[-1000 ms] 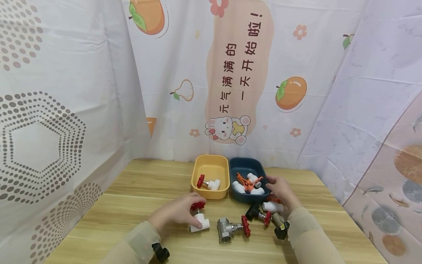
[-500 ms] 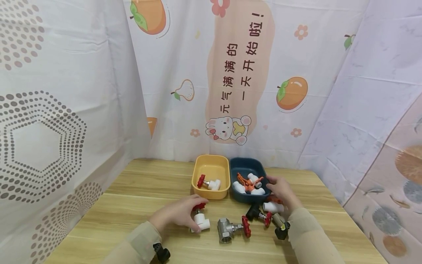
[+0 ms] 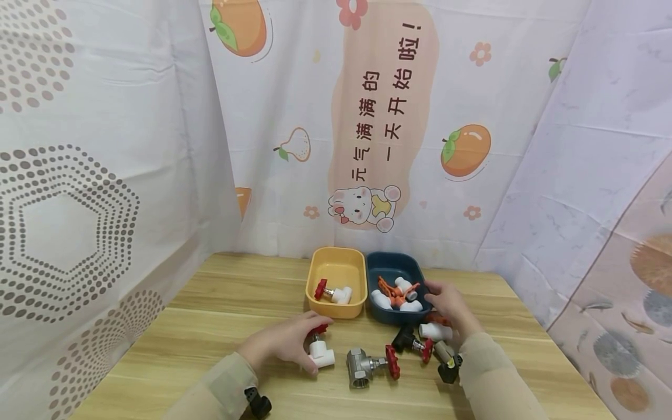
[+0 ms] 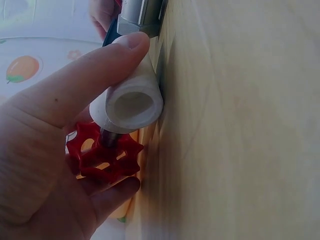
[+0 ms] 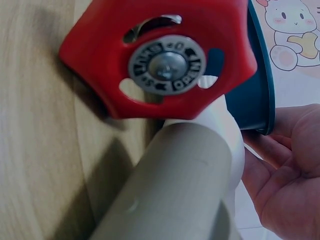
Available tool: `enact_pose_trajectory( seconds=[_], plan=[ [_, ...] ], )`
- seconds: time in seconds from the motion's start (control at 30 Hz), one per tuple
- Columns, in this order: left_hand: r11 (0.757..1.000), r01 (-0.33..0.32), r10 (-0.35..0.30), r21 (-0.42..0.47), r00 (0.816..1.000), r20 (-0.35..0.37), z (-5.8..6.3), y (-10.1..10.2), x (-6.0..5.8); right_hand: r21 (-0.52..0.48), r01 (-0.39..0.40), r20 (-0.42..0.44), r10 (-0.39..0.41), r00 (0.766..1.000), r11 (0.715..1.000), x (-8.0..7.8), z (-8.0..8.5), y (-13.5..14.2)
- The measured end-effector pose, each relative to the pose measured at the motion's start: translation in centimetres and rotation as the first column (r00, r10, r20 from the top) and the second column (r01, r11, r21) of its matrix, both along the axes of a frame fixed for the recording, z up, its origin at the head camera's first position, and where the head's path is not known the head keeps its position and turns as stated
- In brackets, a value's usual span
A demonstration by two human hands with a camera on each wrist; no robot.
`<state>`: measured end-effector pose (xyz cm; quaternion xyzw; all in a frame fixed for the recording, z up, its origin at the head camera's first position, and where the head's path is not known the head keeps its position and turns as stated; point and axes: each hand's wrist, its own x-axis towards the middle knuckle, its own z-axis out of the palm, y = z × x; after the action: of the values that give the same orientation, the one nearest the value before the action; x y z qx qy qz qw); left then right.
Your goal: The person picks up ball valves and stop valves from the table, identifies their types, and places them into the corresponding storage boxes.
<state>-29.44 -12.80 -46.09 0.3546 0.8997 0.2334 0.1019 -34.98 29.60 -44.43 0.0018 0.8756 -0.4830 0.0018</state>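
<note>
My left hand [image 3: 289, 341] holds a white plastic valve [image 4: 132, 102] with a red handwheel [image 4: 105, 155], low over the wooden table. The thumb lies along the white body and the fingers curl behind the wheel. At the right side of the dark blue bin [image 3: 374, 309], my right hand [image 3: 446, 300] grips the rim; part of its hold is hidden. Inside that bin lie several white fittings with orange levers [image 3: 397, 301]. The yellow bin [image 3: 315, 262] beside it contains another white valve [image 3: 340, 295] with a red wheel.
A steel valve [image 3: 362, 367] with a red wheel lies between the hands. Right of it are a black valve [image 3: 405, 338] with a red wheel, a white fitting [image 3: 436, 332] and a grey-beige pipe piece [image 3: 445, 353]. Curtains hang behind and beside the table [image 3: 236, 291].
My left thumb has slid down and left across the white valve's body, showing more of it, and the valve has turned slightly. The right hand stays at the blue bin.
</note>
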Motion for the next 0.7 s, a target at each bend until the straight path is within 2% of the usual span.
enact_pose_trajectory(
  seconds=[0.2, 0.37, 0.7],
  plan=[
    [1.0, 0.006, -0.006, -0.001, 1.0, 0.002, -0.09, -0.02, -0.05, 0.052, 0.012, 0.005, -0.013, 1.0, 0.999, -0.17, -0.02, 0.07],
    [0.999, 0.036, -0.036, 0.009, 0.999, -0.009, 0.02, -0.02, 0.09, 0.073, 0.019, -0.009, -0.018, 1.0, 0.997, -0.11, -0.02, 0.02],
    [0.996, 0.083, -0.083, 0.007, 0.995, -0.047, -0.08, -0.1, 0.12, 0.063, 0.032, -0.028, -0.03, 0.999, 0.997, 0.14, 0.11, -0.25]
  ],
)
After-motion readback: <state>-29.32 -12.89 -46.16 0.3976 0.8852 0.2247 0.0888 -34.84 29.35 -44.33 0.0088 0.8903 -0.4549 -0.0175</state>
